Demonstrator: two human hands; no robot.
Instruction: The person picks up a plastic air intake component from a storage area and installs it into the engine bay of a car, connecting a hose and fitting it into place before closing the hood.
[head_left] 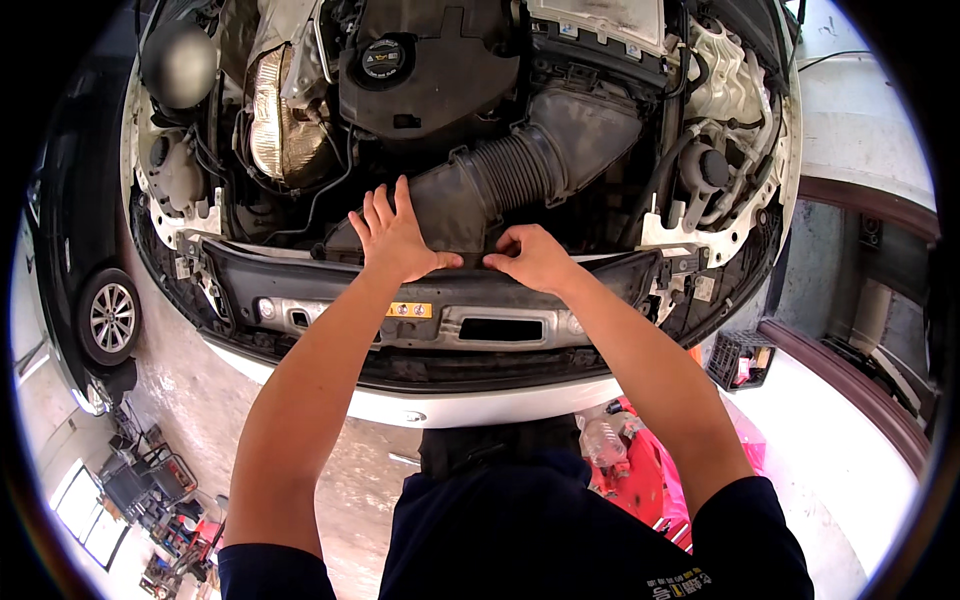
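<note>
A black plastic air intake duct (430, 203) with a ribbed bellows section (515, 175) runs across the front of an open engine bay. On its left part lies my left hand (398, 238), fingers spread and thumb stretched toward the middle. My right hand (535, 258) is at the duct's front edge, its fingers curled in and the thumb close to my left thumb. Whatever is between those right fingers is too small or hidden to make out. Just under both hands runs the black front crossmember cover (330, 275).
Behind the duct sits a black engine cover (440, 85) with a round oil cap (383, 60). A coolant reservoir (703, 168) is at the right, a silver heat shield (275, 120) at the left. The white bumper (480, 405) is before me. A red tool cart (640, 480) stands lower right.
</note>
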